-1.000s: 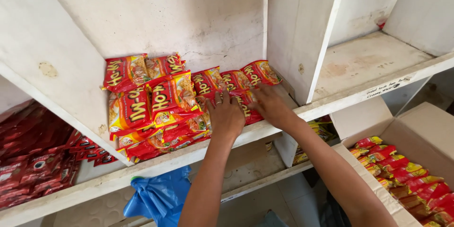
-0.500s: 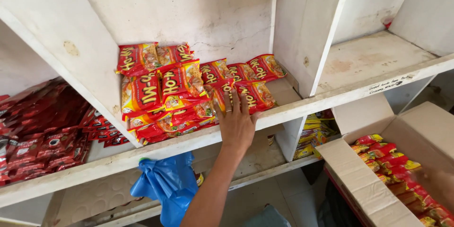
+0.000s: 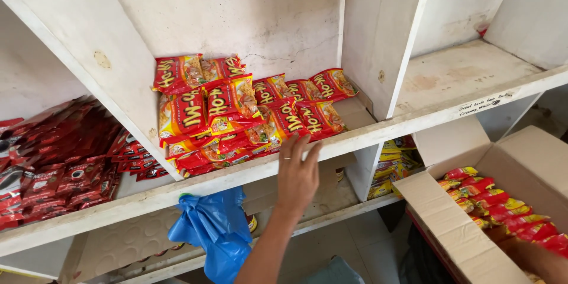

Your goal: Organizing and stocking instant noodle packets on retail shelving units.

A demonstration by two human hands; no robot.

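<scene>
Left hand (image 3: 297,176) raised at front edge of white shelf (image 3: 414,119), fingers (image 3: 288,147) spread and released, tips just touching nearest of red-and-yellow sachets (image 3: 248,112). Sachets stacked in overlapping rows inside middle compartment, against rear wall. Right hand (image 3: 535,257) lowered into open cardboard box (image 3: 455,231) at lower right, among similar sachets; fingers hidden, state impossible to tell. Blue plastic bag (image 3: 216,231) on shelf below; dark red packets (image 3: 53,160) in left compartment.
</scene>
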